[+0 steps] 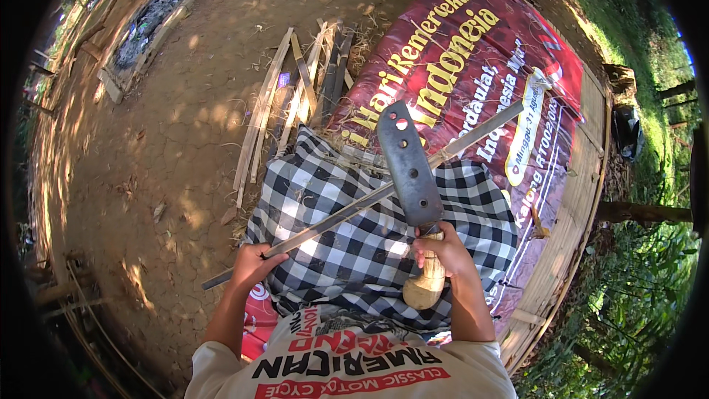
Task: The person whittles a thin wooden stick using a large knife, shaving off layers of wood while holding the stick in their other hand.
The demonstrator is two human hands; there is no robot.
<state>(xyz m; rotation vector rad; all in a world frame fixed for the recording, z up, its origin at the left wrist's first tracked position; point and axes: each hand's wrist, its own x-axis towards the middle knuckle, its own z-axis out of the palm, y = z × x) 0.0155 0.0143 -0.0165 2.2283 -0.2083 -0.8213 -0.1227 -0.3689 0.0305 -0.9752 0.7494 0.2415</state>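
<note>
My left hand (255, 262) is closed around a long flat bamboo strip (325, 230), near its lower left end. From there the strip slants up to the right across my lap and passes behind the blade. A cleaver (410, 170) with a dark, wide blade with several holes is in my right hand (445, 251). Its pale wooden handle (426, 288) ends in a rounded, bent knob, and my fingers wrap the handle just under the blade. The blade points up and away from me. Below both lies a black-and-white checked cloth (340, 251) over my lap.
Several split bamboo strips (264, 111) lie in a pile on the bare earth ahead. A red printed banner (369, 100) covers much of a bamboo platform (569, 214) at the right. Far left, a wood-edged pit (166, 33) holds ash. Plants (628, 288) grow beyond the platform.
</note>
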